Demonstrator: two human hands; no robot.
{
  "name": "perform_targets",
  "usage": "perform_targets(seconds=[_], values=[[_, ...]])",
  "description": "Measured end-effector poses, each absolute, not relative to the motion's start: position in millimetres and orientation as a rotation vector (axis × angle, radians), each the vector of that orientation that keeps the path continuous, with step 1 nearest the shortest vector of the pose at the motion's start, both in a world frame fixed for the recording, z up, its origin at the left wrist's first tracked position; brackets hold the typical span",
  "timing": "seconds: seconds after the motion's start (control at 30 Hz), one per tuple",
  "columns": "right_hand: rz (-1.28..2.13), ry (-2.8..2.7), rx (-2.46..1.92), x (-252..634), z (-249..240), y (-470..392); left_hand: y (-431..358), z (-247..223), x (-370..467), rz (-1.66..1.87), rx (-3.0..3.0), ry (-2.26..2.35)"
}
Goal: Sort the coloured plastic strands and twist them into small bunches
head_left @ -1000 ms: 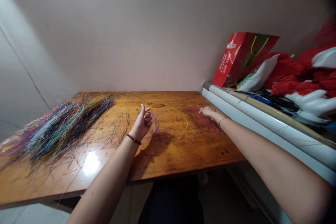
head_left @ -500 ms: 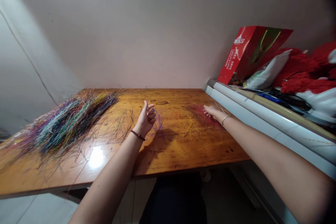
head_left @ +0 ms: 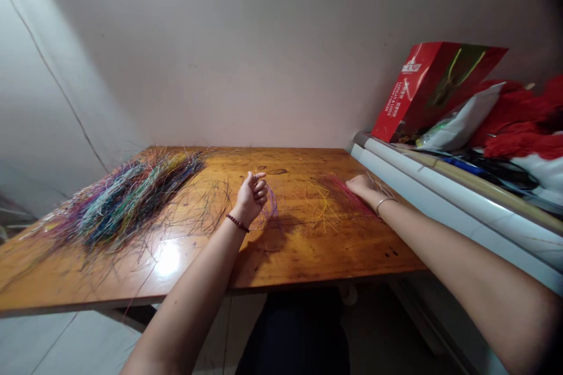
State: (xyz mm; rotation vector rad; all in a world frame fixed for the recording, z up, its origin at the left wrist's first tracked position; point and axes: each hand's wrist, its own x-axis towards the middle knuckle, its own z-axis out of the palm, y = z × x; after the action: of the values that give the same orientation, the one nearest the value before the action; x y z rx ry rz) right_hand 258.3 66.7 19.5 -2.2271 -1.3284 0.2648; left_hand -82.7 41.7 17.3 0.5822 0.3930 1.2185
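My left hand (head_left: 250, 196), with a dark bead bracelet, is raised over the middle of the table. Its fingers are curled, and a thin wire strand (head_left: 250, 158) stands up from the thumb and forefinger. Just beyond it lies a small group of purple strands (head_left: 273, 202). At the right, my right hand (head_left: 361, 184), wearing a metal bangle, rests among red strands (head_left: 341, 184). Its fingers look curled downward, and what they hold is hidden. Yellow strands (head_left: 323, 202) lie between the two hands.
A large heap of multicoloured strands (head_left: 132, 193) covers the left of the wooden table (head_left: 290, 269). Loose dark strands (head_left: 211, 199) lie beside it. Long white rolls (head_left: 409, 170) border the right side, with a red paper bag (head_left: 409, 91) and red-and-white items above.
My right hand has turned over and its fingers have tucked down at the red strands. My left hand keeps its curled grip. The whole view has shifted slightly.
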Motion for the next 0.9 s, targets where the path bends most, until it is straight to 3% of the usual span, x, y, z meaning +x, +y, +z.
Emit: perform_targets(seconds=[0.13, 0.33, 0.4, 0.9], values=[[0.389, -1.203, -1.983, 233, 34, 65, 40, 15, -79, 1.205, 0.683, 0.429], [1.141, -1.381, -1.236, 134, 32, 48, 33, 9, -72, 1.048, 0.988, 0.490], [1.250, -1.474, -1.021, 107, 22, 43, 31, 7, -70, 1.006, 1.039, 0.511], [1.097, -1.250, -0.999, 93, -3, 48, 29, 3, -57, 1.025, 1.157, 0.822]])
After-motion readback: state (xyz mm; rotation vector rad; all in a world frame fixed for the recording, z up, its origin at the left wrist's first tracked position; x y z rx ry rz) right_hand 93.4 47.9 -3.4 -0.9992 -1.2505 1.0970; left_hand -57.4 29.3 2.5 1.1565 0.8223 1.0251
